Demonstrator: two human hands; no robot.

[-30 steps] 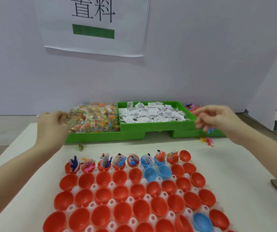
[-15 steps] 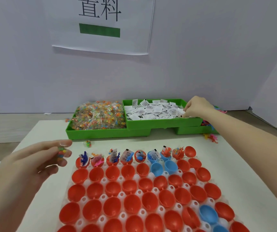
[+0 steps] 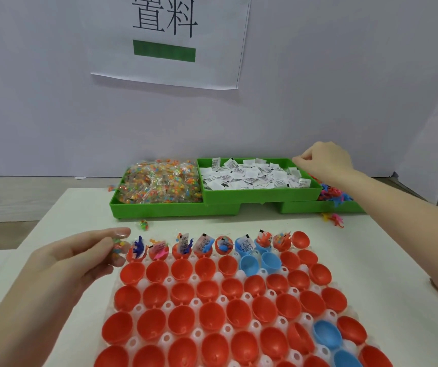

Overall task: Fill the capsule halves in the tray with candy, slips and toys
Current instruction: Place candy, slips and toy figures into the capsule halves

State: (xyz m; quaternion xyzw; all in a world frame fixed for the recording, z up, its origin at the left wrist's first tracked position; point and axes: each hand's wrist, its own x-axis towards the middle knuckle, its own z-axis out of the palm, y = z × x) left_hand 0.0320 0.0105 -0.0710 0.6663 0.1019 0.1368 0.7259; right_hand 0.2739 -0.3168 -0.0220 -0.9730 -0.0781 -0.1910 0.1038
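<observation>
A white tray (image 3: pixel 308 319) holds rows of red and blue capsule halves (image 3: pixel 209 289). The far row (image 3: pixel 206 246) carries candy, slips and toys; the rows nearer to me are empty. My left hand (image 3: pixel 80 260) hovers at the tray's far left corner, pinching a small candy packet (image 3: pixel 118 249). My right hand (image 3: pixel 323 161) reaches over the far right corner of the green bin of white slips (image 3: pixel 249 174), fingers pinched together; I cannot see whether it holds a slip. The candy bin (image 3: pixel 159 184) sits to the left of the slips.
A third green bin (image 3: pixel 318 205) with small coloured toys (image 3: pixel 334 194) lies under my right forearm; a few toys (image 3: pixel 333 219) and a candy packet (image 3: pixel 143 224) lie loose on the white table. A wall with a paper sign (image 3: pixel 167 35) stands behind.
My left hand drew back from the candy bin with a packet and came to the tray's left corner. My right hand moved from the toy bin to the slips bin's far corner.
</observation>
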